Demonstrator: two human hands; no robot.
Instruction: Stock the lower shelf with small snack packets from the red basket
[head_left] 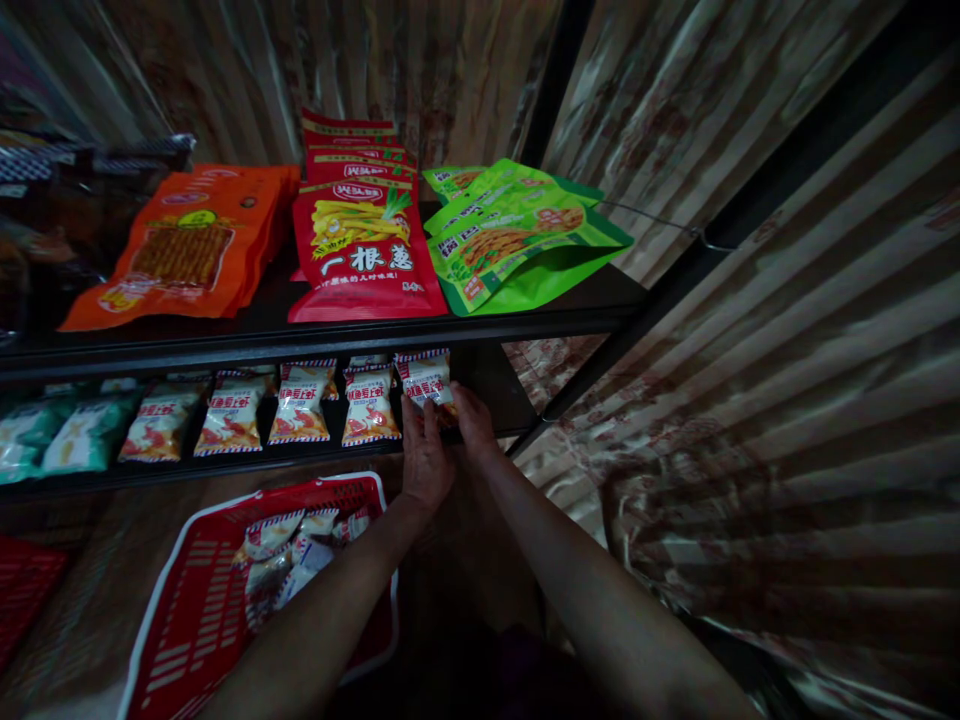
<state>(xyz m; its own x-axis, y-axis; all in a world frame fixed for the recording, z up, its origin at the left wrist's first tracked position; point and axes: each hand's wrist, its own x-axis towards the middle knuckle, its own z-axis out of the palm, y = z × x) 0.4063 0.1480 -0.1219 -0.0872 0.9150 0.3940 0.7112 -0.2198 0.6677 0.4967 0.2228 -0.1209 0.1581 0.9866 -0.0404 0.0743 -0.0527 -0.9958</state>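
Observation:
A small white and orange snack packet (425,378) stands at the right end of the lower shelf row, between my two hands. My left hand (426,455) touches its lower front with the fingertips, and my right hand (472,418) rests against its right side. Together they hold it. To the left, similar packets (370,405) stand in a row along the shelf edge. Below and left is a red basket (180,590) with a white rim, holding several small packets (274,535); my left forearm passes over its right part.
The upper black shelf (330,335) hangs just above my hands, with orange bags (187,250), red bags (364,250) and green bags (525,235). Teal packets (86,435) stand lower left. A black shelf post (645,310) and pleated curtain (810,300) are on the right.

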